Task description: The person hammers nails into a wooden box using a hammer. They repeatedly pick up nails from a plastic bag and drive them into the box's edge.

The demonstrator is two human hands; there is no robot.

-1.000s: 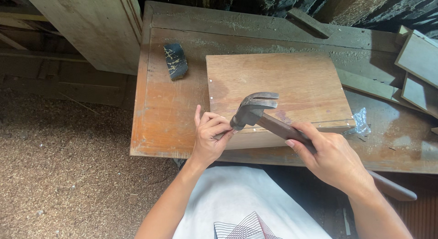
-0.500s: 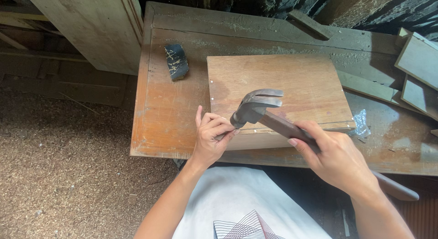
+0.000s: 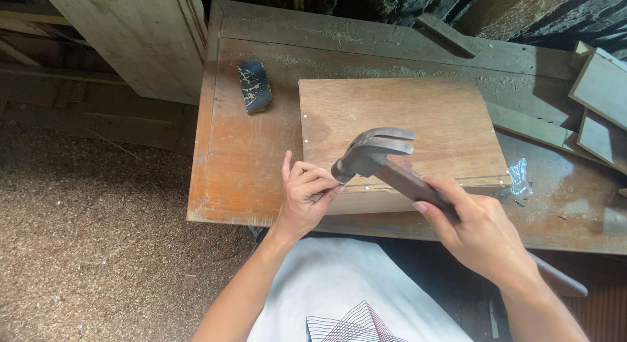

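Note:
A flat wooden box lies on a worn wooden workbench, with small nail heads along its left and front edges. My left hand pinches a small nail against the box's near left corner. My right hand grips the wooden handle of a claw hammer. The hammer's metal head sits right at my left fingertips, claw pointing up and to the right.
A dark rectangular block lies on the bench left of the box. Wood offcuts are stacked at the right. A plywood panel leans at upper left. Sawdust covers the floor. A crumpled clear wrapper lies by the box.
The hammer head has shifted slightly over the box's near left corner, by my left fingertips. My left hand has stayed in place on the nail.

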